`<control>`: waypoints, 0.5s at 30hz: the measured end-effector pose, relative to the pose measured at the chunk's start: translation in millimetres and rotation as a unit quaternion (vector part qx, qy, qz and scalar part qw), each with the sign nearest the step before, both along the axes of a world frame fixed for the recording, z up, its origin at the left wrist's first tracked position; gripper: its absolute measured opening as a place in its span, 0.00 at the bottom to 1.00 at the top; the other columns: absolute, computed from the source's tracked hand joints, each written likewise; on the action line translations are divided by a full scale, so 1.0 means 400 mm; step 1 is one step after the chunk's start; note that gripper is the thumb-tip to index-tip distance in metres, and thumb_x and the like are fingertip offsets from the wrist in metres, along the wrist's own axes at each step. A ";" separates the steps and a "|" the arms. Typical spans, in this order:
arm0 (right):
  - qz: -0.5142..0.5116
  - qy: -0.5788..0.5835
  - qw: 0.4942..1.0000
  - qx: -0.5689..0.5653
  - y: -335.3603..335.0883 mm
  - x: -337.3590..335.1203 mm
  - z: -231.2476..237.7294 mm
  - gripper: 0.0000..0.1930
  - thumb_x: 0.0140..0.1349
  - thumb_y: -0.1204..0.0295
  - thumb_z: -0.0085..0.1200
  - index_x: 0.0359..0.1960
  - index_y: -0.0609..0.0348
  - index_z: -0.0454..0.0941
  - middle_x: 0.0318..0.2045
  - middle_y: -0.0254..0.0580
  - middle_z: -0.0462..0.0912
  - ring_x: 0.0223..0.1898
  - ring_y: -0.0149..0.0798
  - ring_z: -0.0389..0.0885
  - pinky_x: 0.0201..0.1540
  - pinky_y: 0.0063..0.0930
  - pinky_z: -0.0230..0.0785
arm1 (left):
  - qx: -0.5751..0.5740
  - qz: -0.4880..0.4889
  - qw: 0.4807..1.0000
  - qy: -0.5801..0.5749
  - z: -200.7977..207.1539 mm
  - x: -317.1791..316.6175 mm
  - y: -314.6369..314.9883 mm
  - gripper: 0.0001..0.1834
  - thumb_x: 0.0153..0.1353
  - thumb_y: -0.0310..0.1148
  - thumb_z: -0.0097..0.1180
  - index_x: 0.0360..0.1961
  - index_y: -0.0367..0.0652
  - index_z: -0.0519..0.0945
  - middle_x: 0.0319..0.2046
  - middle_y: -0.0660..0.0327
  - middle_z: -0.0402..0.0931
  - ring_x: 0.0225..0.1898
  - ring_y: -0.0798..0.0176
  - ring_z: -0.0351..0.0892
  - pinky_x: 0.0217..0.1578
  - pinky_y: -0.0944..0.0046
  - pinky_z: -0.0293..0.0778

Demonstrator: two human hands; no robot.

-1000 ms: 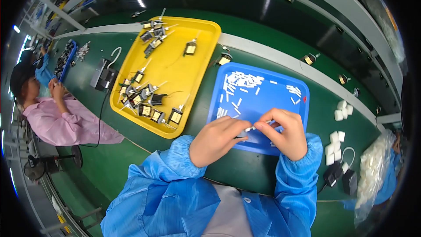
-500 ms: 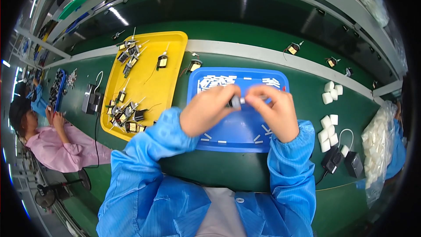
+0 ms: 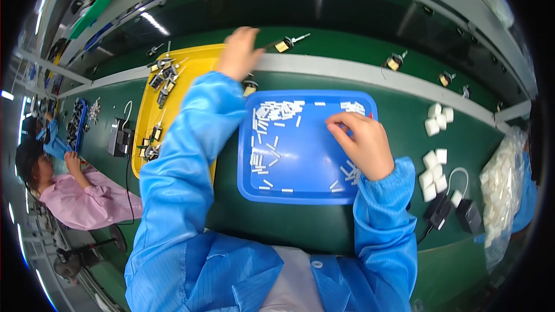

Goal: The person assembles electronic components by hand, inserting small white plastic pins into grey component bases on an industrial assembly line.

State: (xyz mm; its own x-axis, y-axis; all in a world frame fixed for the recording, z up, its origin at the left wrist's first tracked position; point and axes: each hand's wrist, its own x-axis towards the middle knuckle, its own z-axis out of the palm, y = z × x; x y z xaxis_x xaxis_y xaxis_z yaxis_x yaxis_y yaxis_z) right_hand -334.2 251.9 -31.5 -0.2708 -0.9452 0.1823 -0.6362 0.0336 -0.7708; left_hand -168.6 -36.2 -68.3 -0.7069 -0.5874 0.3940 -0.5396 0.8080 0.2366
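My left hand (image 3: 240, 53) is stretched out over the far right corner of the yellow tray (image 3: 209, 55), fingers apart and somewhat blurred. Just right of it, a small black motor-like part (image 3: 283, 44) with a yellow label and a pale stem lies on the green strip beyond the white rail. Another such part (image 3: 250, 86) rests on the near side of the rail, below that hand. Over the right side of the blue tray (image 3: 300, 196), my right hand (image 3: 364, 145) has thumb and fingertips pinched together; anything between them is hidden. Short white tubes (image 3: 272, 110) lie scattered in the blue tray.
Several similar black parts (image 3: 167, 75) with stems lie in the yellow tray. White foam-like blocks (image 3: 430, 174), a black adapter (image 3: 439, 211) and a clear bag of white pieces (image 3: 502, 188) are at right. A person in pink (image 3: 87, 196) works at left.
My left hand has swung from above the blue tray to the far left; the dark part it held is gone from it. A black part now lies on the far strip. My right hand stays near.
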 end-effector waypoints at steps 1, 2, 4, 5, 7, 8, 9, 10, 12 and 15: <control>0.035 0.048 0.998 0.027 -0.005 0.008 0.001 0.07 0.56 0.72 0.55 0.35 0.57 0.80 0.31 0.42 0.81 0.29 0.44 0.80 0.33 0.31 0.75 | -0.014 0.061 0.997 -0.055 0.017 0.065 -0.001 0.27 0.54 0.32 0.59 0.55 0.35 0.69 0.58 0.44 0.65 0.58 0.42 0.65 0.59 0.54 0.62; 0.078 0.088 0.992 0.050 -0.007 0.010 -0.004 0.08 0.55 0.72 0.55 0.37 0.56 0.80 0.34 0.41 0.81 0.32 0.45 0.80 0.34 0.33 0.75 | -0.063 0.104 0.989 -0.087 0.008 0.139 -0.020 0.28 0.55 0.34 0.59 0.56 0.35 0.68 0.59 0.43 0.62 0.59 0.41 0.63 0.60 0.53 0.61; 0.062 0.131 0.989 -0.014 -0.019 0.044 -0.039 0.10 0.54 0.74 0.54 0.38 0.56 0.79 0.39 0.41 0.79 0.35 0.45 0.78 0.34 0.34 0.75 | -0.063 0.199 0.965 -0.161 0.006 0.245 -0.021 0.30 0.57 0.38 0.57 0.58 0.32 0.65 0.60 0.37 0.59 0.59 0.39 0.63 0.59 0.51 0.62; 0.053 0.179 0.978 -0.089 -0.031 0.068 -0.055 0.12 0.52 0.75 0.54 0.40 0.56 0.78 0.44 0.40 0.78 0.39 0.45 0.77 0.35 0.34 0.75 | -0.047 0.218 0.963 -0.154 -0.025 0.301 -0.029 0.28 0.57 0.38 0.57 0.56 0.34 0.68 0.58 0.39 0.62 0.57 0.39 0.65 0.56 0.51 0.64; 0.061 0.233 0.969 -0.058 -0.044 0.106 -0.088 0.13 0.53 0.76 0.54 0.42 0.55 0.78 0.46 0.39 0.77 0.40 0.44 0.76 0.38 0.34 0.75 | -0.026 0.237 0.960 -0.147 -0.054 0.350 -0.001 0.25 0.57 0.38 0.57 0.54 0.36 0.70 0.55 0.40 0.66 0.54 0.40 0.67 0.53 0.51 0.67; 0.071 0.286 0.955 -0.034 -0.050 0.118 -0.102 0.15 0.53 0.78 0.54 0.44 0.54 0.77 0.49 0.38 0.75 0.42 0.44 0.76 0.41 0.34 0.74 | 0.030 0.189 0.971 -0.140 -0.038 0.361 0.019 0.21 0.57 0.38 0.58 0.50 0.39 0.73 0.52 0.43 0.69 0.52 0.41 0.69 0.50 0.51 0.68; 0.072 0.291 0.953 -0.032 -0.051 0.121 -0.112 0.15 0.53 0.78 0.54 0.44 0.54 0.77 0.49 0.38 0.75 0.42 0.44 0.76 0.41 0.34 0.74 | 0.085 0.139 0.978 -0.131 -0.032 0.369 0.032 0.17 0.57 0.37 0.58 0.46 0.41 0.76 0.48 0.45 0.72 0.49 0.42 0.71 0.47 0.51 0.69; 0.071 0.253 0.965 -0.024 -0.050 0.119 -0.119 0.14 0.52 0.79 0.53 0.43 0.55 0.77 0.45 0.40 0.76 0.40 0.45 0.76 0.41 0.34 0.74 | 0.073 0.115 0.988 -0.076 -0.048 0.374 0.035 0.12 0.56 0.37 0.59 0.40 0.44 0.79 0.40 0.49 0.75 0.45 0.44 0.72 0.44 0.53 0.69; 0.074 0.221 0.972 -0.018 -0.046 0.117 -0.133 0.13 0.52 0.80 0.52 0.41 0.56 0.77 0.41 0.41 0.77 0.39 0.46 0.76 0.41 0.35 0.74 | 0.072 0.106 0.990 -0.066 -0.043 0.379 0.053 0.13 0.55 0.36 0.60 0.40 0.43 0.79 0.39 0.49 0.75 0.44 0.44 0.73 0.44 0.53 0.69; 0.048 0.222 0.974 0.006 -0.037 0.107 -0.135 0.12 0.51 0.80 0.53 0.39 0.58 0.77 0.34 0.44 0.77 0.37 0.48 0.77 0.38 0.38 0.74 | 0.087 0.099 0.991 -0.019 -0.073 0.385 0.060 0.14 0.52 0.34 0.63 0.38 0.41 0.78 0.34 0.50 0.74 0.40 0.46 0.74 0.42 0.54 0.70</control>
State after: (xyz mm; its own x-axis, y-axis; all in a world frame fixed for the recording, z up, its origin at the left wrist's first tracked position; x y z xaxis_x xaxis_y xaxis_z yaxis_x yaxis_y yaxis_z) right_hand -291.3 237.2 -85.4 -0.0779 -0.9653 0.2493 -0.9071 -0.0351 -0.4194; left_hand -14.7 -12.4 -97.3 -0.5837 -0.7728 0.2491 -0.6946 0.6342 0.3396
